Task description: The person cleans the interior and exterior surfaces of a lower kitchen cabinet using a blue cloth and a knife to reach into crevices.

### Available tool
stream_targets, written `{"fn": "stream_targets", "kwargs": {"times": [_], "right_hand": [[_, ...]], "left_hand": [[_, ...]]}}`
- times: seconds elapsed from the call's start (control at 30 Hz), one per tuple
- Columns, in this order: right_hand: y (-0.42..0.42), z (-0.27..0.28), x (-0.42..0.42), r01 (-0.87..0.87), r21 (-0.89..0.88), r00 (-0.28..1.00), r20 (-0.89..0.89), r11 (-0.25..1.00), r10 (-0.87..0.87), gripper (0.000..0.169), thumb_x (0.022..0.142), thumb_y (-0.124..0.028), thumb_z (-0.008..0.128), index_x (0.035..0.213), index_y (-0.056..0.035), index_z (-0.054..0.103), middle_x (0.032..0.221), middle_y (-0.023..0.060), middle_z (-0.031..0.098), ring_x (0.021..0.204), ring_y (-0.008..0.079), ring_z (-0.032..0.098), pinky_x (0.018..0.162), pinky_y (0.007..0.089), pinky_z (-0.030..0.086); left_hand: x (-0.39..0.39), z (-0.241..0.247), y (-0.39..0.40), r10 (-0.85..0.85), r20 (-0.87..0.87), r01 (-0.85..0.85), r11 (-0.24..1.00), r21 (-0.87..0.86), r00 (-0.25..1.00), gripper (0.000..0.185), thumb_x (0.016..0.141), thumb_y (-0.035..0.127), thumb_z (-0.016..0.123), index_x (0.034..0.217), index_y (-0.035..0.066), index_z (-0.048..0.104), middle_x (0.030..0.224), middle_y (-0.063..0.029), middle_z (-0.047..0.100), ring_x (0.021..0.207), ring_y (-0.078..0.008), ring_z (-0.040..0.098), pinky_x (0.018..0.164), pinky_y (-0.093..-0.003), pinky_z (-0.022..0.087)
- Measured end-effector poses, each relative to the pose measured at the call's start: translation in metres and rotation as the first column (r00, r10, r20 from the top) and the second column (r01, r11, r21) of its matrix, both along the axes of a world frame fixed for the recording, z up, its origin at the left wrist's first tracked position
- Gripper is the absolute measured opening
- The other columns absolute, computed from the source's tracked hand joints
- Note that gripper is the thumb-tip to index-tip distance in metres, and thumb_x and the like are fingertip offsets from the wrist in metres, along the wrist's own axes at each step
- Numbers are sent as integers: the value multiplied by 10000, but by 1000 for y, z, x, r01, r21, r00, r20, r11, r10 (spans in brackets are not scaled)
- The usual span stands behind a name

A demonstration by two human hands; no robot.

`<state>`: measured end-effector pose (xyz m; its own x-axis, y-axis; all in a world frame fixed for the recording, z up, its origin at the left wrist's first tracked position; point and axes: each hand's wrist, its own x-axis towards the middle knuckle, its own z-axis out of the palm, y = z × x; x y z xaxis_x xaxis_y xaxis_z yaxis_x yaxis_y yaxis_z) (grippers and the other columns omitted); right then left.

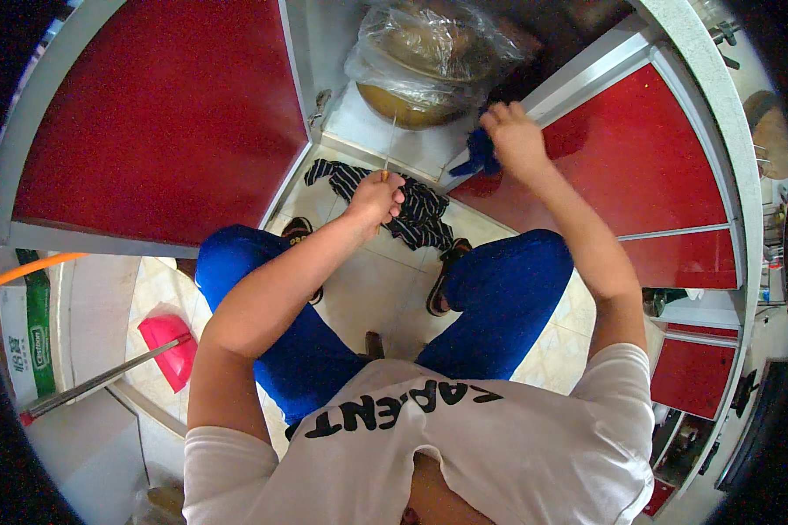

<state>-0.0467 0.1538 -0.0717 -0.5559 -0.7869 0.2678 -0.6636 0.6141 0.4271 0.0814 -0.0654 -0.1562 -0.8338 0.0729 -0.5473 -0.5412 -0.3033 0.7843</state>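
My left hand [375, 202] is closed around the wooden handle of a thin metal tool [389, 147], whose narrow shaft points up toward the open cabinet. My right hand [513, 138] is at a dark blue cloth [481, 156] beside the cabinet's right frame; the fingers are slightly blurred, so its grip on the cloth is unclear. Inside the cabinet, a rounded yellowish-brown vessel [400, 108] stands under clear plastic wrap [427, 59]. A black-and-white striped cloth [420, 210] lies crumpled on the floor tiles below my left hand.
A red cabinet door [164, 118] stands at the left, with red cabinet fronts [637, 157] at the right. A pink dustpan [171, 348] with a metal handle is at the lower left, near a green and white box [29, 335]. My knees flank the striped cloth.
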Motion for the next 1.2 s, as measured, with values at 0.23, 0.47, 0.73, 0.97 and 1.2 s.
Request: {"fn": "stream_targets", "kwargs": {"times": [0.23, 0.47, 0.73, 0.97, 1.2], "right_hand": [[-2, -104, -29, 140, 46, 592, 797, 989, -121, 286, 657, -13, 512, 922, -72, 600, 867, 150, 625, 851, 309, 590, 731, 399, 455], [9, -252, -14, 88, -211, 132, 971, 973, 199, 343, 673, -135, 556, 1009, -73, 588, 1002, 145, 586, 945, 297, 554, 838, 367, 426], [-27, -301, 27, 616, -260, -172, 877, 744, 449, 315, 661, -38, 601, 960, -82, 510, 854, 74, 564, 757, 179, 531, 688, 311, 434], [-83, -249, -24, 576, -367, -2, 893, 730, 451, 286, 702, 3, 548, 979, -67, 538, 834, 28, 562, 748, 143, 523, 658, 269, 433], [-148, -299, -54, 693, -307, 60, 926, 653, 372, 276, 683, -45, 548, 955, -72, 584, 866, 119, 627, 825, 248, 594, 753, 326, 453]], "left_hand": [[10, -21, -9, 53, 118, -43, 995, -86, 992, 152, 876, 243, 469, 938, 104, 482, 675, -10, 509, 484, -118, 462, 406, -248, 341], [27, -54, -6, 124, 188, -93, 981, -169, 974, 148, 873, 242, 476, 886, 95, 464, 639, -36, 514, 415, -116, 433, 353, -257, 311], [24, -45, -21, 21, 211, 61, 925, -374, 977, 182, 853, 245, 483, 886, 67, 499, 631, -48, 524, 447, -124, 453, 370, -255, 321], [31, -5, -85, -42, 266, 172, 854, -491, 963, 300, 868, 272, 484, 1063, 48, 525, 664, -51, 540, 459, -117, 439, 393, -259, 349], [30, -3, -89, -91, 183, 169, 864, -474, 979, 235, 860, 213, 470, 1027, 64, 540, 647, -20, 515, 497, -96, 432, 428, -231, 340]]}}
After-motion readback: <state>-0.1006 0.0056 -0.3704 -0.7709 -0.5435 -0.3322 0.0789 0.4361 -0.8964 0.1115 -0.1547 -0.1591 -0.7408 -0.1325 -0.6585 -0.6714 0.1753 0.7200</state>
